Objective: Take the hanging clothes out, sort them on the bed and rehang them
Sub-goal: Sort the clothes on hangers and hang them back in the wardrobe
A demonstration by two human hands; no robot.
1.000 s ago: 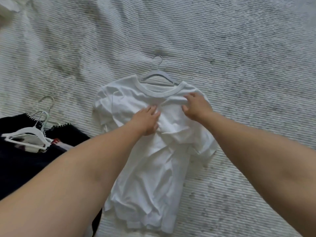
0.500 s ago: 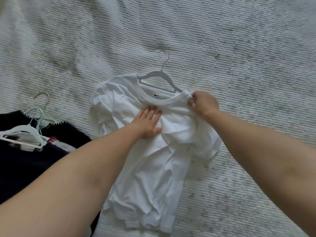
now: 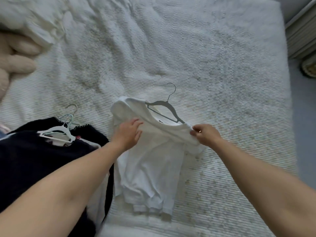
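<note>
Head view | white cotton T-shirt (image 3: 153,161) on grey plastic hanger (image 3: 165,106), centre of ribbed white bedspread (image 3: 213,65) | right hand (image 3: 206,134) pinches collar at 3 o'clock | left hand (image 3: 129,134) fingers relaxed, resting on shirt's shoulder at 9 o'clock

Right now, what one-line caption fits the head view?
Right hand pinches a white T-shirt's collar, left hand on its chest, grey hanger half inside, on a bed.

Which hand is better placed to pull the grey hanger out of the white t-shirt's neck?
Left hand, probably: its fingers are loose beside the collar, near the grey hanger. The right hand already pinches the white t-shirt.
</note>
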